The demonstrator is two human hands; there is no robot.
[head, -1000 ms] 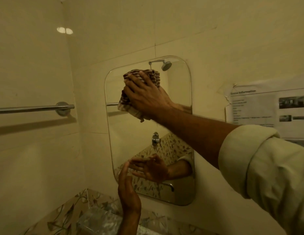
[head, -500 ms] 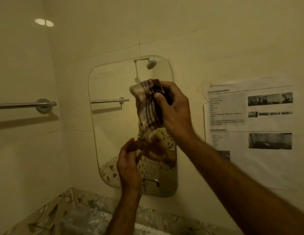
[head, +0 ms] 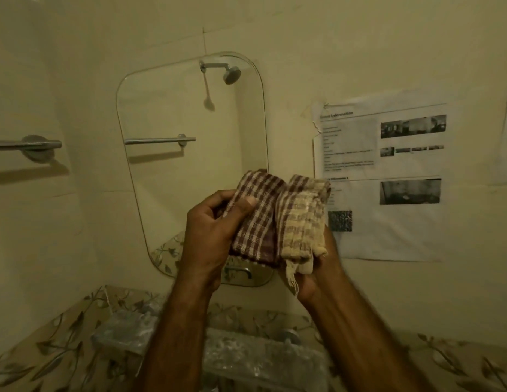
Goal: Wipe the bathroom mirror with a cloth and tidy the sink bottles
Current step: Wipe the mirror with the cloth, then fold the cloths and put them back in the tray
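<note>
mirror now clear | cloth lowered, gripped by left hand, right hand

You held the checked brown-and-cream cloth folded between your left hand and right hand, its frayed corner hanging, while the rounded mirror hung just behind them.
</note>
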